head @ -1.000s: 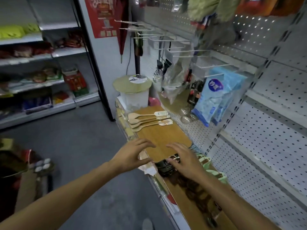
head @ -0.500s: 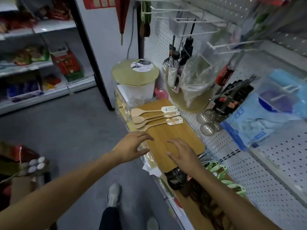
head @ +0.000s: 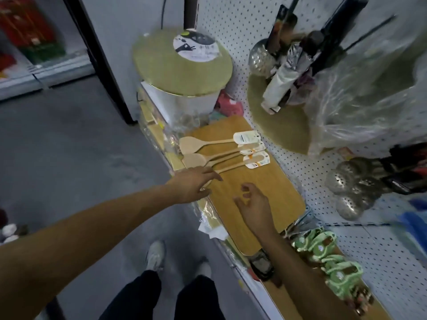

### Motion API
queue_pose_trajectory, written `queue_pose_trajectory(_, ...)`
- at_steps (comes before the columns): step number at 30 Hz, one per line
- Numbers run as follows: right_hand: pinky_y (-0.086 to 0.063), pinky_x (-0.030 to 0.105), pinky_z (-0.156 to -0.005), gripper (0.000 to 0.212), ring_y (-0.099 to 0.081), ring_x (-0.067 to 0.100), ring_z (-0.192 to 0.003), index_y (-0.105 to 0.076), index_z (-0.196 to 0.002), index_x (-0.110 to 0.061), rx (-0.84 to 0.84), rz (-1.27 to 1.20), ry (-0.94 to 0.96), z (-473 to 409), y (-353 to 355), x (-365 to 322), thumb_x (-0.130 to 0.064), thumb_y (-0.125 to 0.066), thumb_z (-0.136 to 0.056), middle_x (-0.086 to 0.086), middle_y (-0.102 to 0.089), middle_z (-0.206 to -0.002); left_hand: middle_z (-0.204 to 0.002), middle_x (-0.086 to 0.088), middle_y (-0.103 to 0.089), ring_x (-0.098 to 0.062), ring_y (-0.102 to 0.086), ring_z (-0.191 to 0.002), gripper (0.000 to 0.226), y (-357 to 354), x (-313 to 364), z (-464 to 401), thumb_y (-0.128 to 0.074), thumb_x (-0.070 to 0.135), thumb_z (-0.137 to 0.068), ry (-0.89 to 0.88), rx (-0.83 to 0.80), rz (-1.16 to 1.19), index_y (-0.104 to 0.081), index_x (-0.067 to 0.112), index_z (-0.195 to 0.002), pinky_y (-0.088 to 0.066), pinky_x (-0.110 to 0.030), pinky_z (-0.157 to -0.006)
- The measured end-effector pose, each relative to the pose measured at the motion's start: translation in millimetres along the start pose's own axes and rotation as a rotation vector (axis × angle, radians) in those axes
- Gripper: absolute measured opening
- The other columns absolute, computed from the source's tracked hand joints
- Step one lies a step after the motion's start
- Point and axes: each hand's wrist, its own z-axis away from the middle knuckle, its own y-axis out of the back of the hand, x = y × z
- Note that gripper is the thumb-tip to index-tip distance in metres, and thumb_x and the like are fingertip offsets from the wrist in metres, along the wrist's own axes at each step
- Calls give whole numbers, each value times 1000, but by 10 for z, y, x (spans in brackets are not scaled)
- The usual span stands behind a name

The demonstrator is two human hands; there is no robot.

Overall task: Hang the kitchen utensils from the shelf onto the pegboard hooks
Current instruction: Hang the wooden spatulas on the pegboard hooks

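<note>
Three wooden spatulas (head: 208, 153) with white paper tags lie side by side on a wooden cutting board (head: 261, 192) on the shelf. My left hand (head: 191, 184) hovers flat over the blade end of the nearest spatula, fingers straight; whether it touches is unclear. My right hand (head: 254, 206) floats above the board's middle, fingers loosely curled, holding nothing. The white pegboard (head: 286, 162) rises behind the shelf, with metal skimmers (head: 351, 188) hanging on it.
A white bucket with a round yellow-green lid (head: 182, 65) stands at the shelf's far end. Black-handled utensils and a plastic bag (head: 360, 100) hang above. Green packaged items (head: 328, 259) lie near my right forearm. The grey aisle floor lies to the left.
The view has tilted down and closer to the shelf. Both hands moved forward along the board toward the spatulas, the left now reaching the nearest one.
</note>
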Motion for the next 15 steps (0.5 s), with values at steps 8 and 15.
queue_pose_trajectory(8, -52, 37, -89, 32, -66, 24, -95, -61, -115, -15, 57, -221, -491, -1237, -809, 463, -27, -69, -86, -1, -68, -90, -149, -9, -42, -32, -48, -129, 62, -659, -762, -1091, -60, 18, -91, 40, -89, 36, -38, 19, -150, -46, -39, -99)
queue_pose_trajectory(15, -58, 52, -81, 27, -71, 30, -73, -72, -74, -14, 16, -298, -644, -2158, -1406, 1084, -38, -62, -78, 6, -74, -70, -158, -13, -31, -36, -42, -136, 65, -1193, -1149, -1741, -57, 15, -92, 62, -105, 47, -33, 15, -152, -45, -44, -103)
